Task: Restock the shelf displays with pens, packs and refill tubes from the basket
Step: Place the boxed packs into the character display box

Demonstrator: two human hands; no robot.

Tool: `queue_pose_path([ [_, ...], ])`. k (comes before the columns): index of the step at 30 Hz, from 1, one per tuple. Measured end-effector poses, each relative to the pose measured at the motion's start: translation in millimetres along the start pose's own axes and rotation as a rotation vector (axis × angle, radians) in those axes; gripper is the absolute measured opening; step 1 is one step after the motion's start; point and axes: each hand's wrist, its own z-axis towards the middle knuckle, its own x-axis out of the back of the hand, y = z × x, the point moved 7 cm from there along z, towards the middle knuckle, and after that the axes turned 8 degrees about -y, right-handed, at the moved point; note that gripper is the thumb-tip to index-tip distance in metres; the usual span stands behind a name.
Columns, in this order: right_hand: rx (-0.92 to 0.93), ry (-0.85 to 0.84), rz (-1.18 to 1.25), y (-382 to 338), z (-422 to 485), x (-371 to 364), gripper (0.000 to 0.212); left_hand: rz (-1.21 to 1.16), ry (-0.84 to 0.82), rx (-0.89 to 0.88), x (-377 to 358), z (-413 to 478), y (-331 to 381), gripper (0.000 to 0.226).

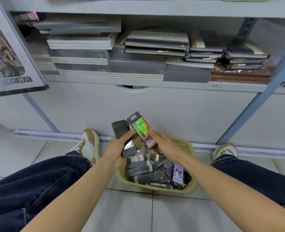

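A yellow plastic basket (191, 185) sits on the floor between my feet, full of several dark grey packs and one purple cartoon pack (178, 174). Above its far rim my left hand (117, 148) grips a stack of dark packs (120, 129). My right hand (162, 139) holds a shiny holographic pack (141, 128) with a barcode label, tilted upright. The two hands are close together, the packs almost touching.
A grey shelf (155, 83) ahead holds stacks of notebooks (136, 64). Below it is a closed white cabinet front (172, 111). A poster (7, 52) leans at the left. My shoes (88, 144) and jeans-clad legs flank the basket on the tiled floor.
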Motion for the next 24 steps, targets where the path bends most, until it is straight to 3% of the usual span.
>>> queue_pose_path([
  [3, -0.056, 0.001, -0.03, -22, 4, 1, 0.049, 0.006, -0.02, -0.121, -12, -3, 28, 0.024],
  [5, -0.052, 0.002, -0.06, -40, 8, 3, 0.039, 0.058, 0.014, -0.156, -14, -4, 45, 0.031],
  [7, 0.025, 0.006, -0.123, -67, 12, 6, 0.031, 0.126, 0.043, -0.195, -16, -7, 63, 0.033],
  [10, 0.153, 0.101, -0.127, -118, 14, 11, 0.055, 0.269, 0.033, -0.241, -28, -13, 99, 0.036],
  [14, 0.307, 0.187, -0.223, -190, 16, 17, 0.035, 0.4, -0.074, -0.277, -59, -28, 152, 0.046],
  [18, 0.414, 0.161, -0.221, -262, 15, 17, 0.017, 0.325, -0.142, -0.313, -76, -45, 207, 0.045],
  [22, 0.61, 0.31, -0.193, -347, 18, 29, 0.016, 0.069, -0.151, -0.319, -81, -50, 267, 0.015],
  [24, 0.689, 0.418, -0.216, -388, 20, 37, 0.013, -0.01, -0.151, -0.313, -84, -53, 294, 0.015],
])
